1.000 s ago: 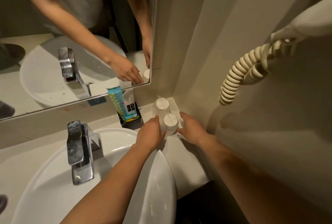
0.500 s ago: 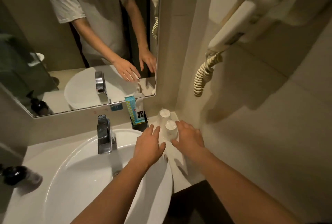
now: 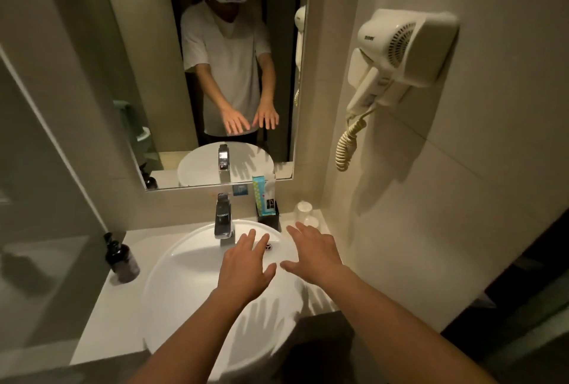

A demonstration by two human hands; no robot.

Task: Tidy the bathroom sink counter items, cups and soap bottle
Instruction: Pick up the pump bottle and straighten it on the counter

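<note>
Two clear cups (image 3: 304, 210) stand upside down in the back right corner of the counter, the nearer one partly hidden behind my right hand. A dark soap bottle (image 3: 120, 260) with a pump stands on the counter left of the white basin (image 3: 172, 272). My left hand (image 3: 246, 266) hovers flat over the basin, fingers spread, holding nothing. My right hand (image 3: 314, 252) hovers beside it over the basin's right rim, also spread and empty, a little short of the cups.
A chrome faucet (image 3: 223, 217) rises at the back of the basin. A black holder (image 3: 268, 216) with a blue packet stands between faucet and cups. A wall hair dryer (image 3: 397, 57) with coiled cord hangs at right. The mirror (image 3: 215, 75) shows a person.
Both hands have let go of the cups and drawn back toward me over the basin, fingers now spread. The camera has pulled back and tilted up, showing more of the counter and mirror.
</note>
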